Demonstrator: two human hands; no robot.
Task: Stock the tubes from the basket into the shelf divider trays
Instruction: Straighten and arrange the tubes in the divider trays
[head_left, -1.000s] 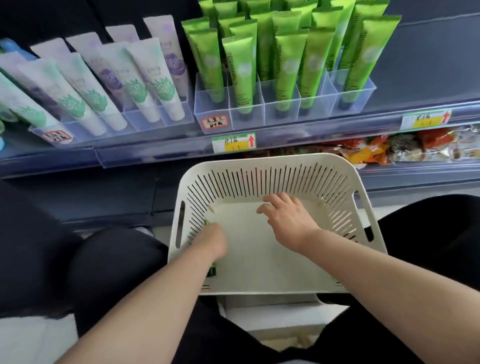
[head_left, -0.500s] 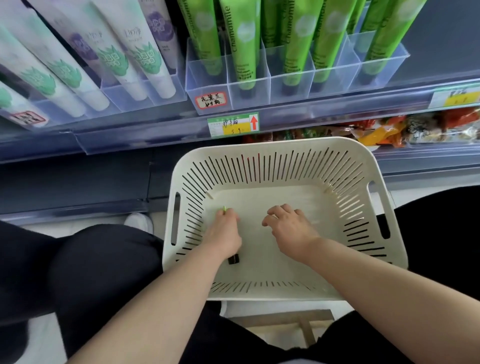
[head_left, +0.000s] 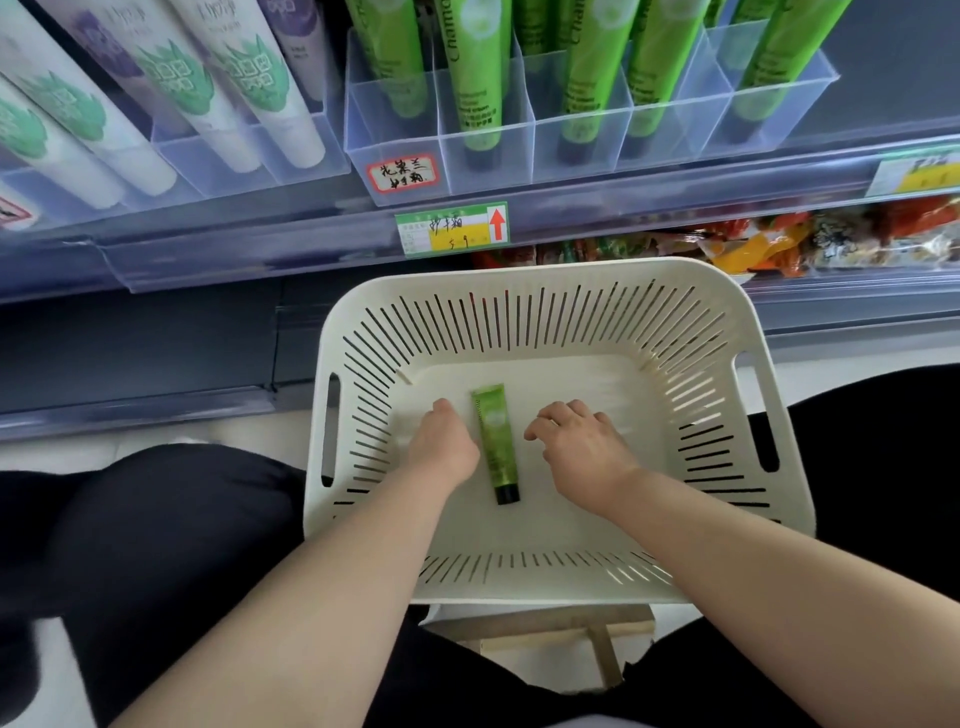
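Grn tube (head_left: 496, 441) flat in basket (head_left: 519, 280)

The left forearm (head_left: 337, 571) and right forearm (head_left: 753, 566) are bare, extend forward and converge. The left hand (head_left: 441, 441) is back-up, fingers tucked under, out of view. The right hand (head_left: 584, 447) is palm-down, fingers loosely bent, tips pointing downward.

Bright, even overhead light; only soft, faint shadows fall inside the white basket (head_left: 571, 270). Pale glare sheens the clear divider trays (head_left: 582, 140). Wide-angle distortion fans the shelved tubes (head_left: 587, 78) outward near the top edge.
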